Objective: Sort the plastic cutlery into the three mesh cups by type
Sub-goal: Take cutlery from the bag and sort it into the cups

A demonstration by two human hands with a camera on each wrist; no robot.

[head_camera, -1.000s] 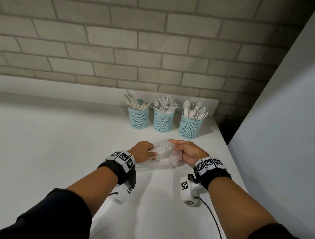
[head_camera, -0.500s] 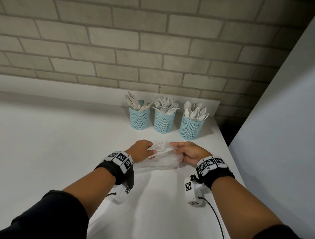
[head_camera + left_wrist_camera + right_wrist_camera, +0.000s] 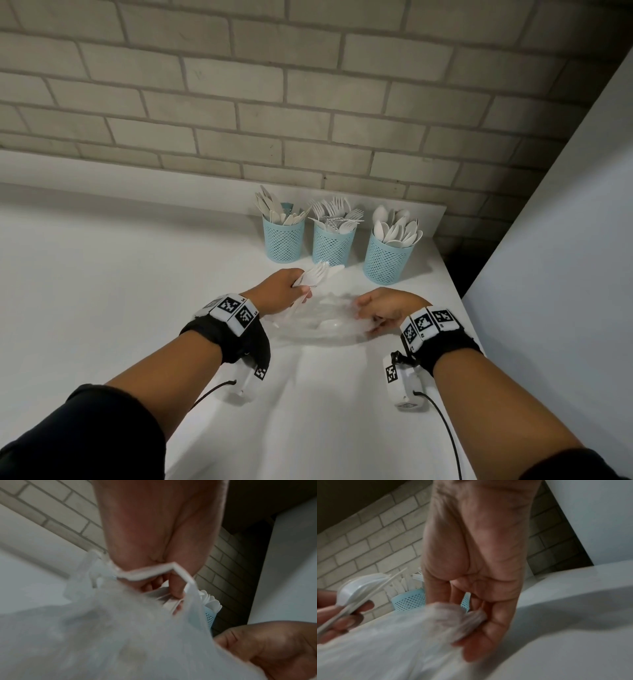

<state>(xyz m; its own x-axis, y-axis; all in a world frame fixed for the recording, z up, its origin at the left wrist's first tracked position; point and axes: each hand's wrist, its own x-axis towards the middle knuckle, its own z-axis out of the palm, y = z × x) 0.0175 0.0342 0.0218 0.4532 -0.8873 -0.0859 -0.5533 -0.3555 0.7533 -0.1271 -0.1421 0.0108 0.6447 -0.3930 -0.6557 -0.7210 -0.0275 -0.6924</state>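
1. Gripping a small bunch of white plastic cutlery (image 3: 313, 275), forks showing on top, the left hand (image 3: 281, 291) curls round the handles just in front of the three mesh cups (image 3: 331, 245).
2. The right hand (image 3: 387, 310) pinches the clear plastic bag (image 3: 318, 323) on the table (image 3: 102, 274).
3. These pieces look light, stiff and slick; hold them by the handles, since thin tines probably snap or snag the mesh.

Grey brick wall (image 3: 308, 102), white counter (image 3: 102, 274)
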